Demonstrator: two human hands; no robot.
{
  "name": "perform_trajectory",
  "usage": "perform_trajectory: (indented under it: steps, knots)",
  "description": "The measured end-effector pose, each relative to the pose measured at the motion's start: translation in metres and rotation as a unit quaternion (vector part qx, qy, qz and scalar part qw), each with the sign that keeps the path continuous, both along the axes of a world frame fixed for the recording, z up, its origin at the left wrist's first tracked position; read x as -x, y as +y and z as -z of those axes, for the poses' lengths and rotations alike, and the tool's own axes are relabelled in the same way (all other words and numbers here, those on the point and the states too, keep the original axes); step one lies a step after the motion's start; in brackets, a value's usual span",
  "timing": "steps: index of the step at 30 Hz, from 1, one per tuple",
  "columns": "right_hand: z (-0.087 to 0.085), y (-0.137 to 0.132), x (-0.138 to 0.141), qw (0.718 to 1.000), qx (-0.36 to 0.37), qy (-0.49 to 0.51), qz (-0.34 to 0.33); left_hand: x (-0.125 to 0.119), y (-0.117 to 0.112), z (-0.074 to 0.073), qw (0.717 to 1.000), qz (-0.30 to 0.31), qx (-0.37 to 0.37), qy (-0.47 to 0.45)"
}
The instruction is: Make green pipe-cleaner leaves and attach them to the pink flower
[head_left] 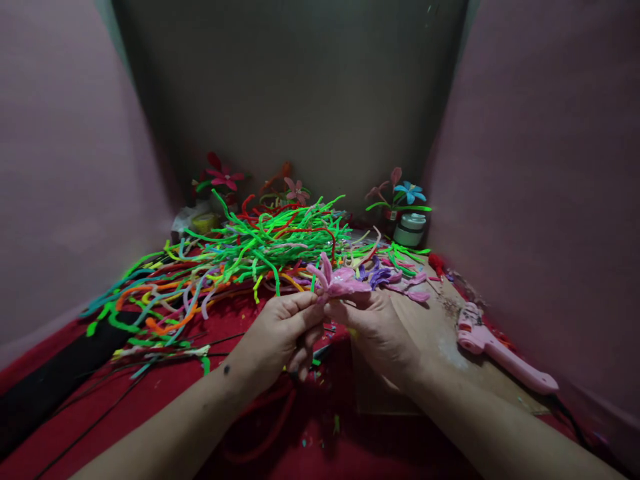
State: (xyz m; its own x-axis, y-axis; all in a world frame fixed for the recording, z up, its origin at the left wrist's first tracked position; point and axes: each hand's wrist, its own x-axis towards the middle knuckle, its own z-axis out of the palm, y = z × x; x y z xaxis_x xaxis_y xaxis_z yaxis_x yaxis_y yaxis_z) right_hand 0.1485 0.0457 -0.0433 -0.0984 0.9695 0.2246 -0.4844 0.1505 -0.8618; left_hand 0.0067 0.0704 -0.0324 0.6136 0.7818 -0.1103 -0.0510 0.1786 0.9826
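On our red-covered table [240,315] we have a pipe-cleaner heap [300,228], a board [425,327] right of it, a black strip [60,380] front-left.

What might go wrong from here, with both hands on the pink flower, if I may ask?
The left hand and right hand pinch the pink flower low down, so too firm a grip might crush it. The tangled green stems behind could snag it. A sideways sweep of the right hand might knock the pink glue gun on the board.
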Motion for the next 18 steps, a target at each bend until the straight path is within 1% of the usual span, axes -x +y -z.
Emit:
perform_trajectory:
  steps: [3,6,10,12,13,14,15,16,17,18]
  knots:
    - [-0.001,0.003,-0.001,0.999,-0.032,-0.008,0.006,0.003,0.002,-0.002,0.993,0.052,0.073,-0.074]
    - [-0.003,0.005,-0.003,0.998,-0.055,-0.022,-0.013,0.005,0.002,0.003,0.974,0.112,0.128,-0.151]
    - [-0.002,0.004,-0.003,0.997,-0.034,-0.003,-0.07,0.004,-0.001,0.01,0.93,0.195,0.196,-0.241]
    - [0.001,0.004,-0.002,0.996,-0.013,0.015,-0.086,0.002,-0.001,0.011,0.922,0.212,0.205,-0.253]
    - [0.003,0.005,-0.002,0.996,-0.001,0.027,-0.085,0.0,-0.001,0.011,0.929,0.207,0.194,-0.24]
    - [0.005,0.006,-0.001,0.996,0.011,0.04,-0.077,-0.001,-0.001,0.011,0.944,0.188,0.169,-0.211]
    - [0.007,0.007,-0.001,0.997,0.021,0.052,-0.062,-0.002,-0.001,0.01,0.965,0.158,0.124,-0.167]
    - [0.009,0.008,0.0,0.997,0.028,0.06,-0.037,-0.003,-0.001,0.01,0.986,0.113,0.061,-0.11]
    - [0.011,0.009,0.0,0.997,0.031,0.065,-0.01,-0.004,-0.001,0.01,0.997,0.057,-0.017,-0.046]
    - [0.012,0.01,0.0,0.997,0.029,0.065,0.015,-0.004,-0.002,0.01,0.994,-0.005,-0.104,0.015]
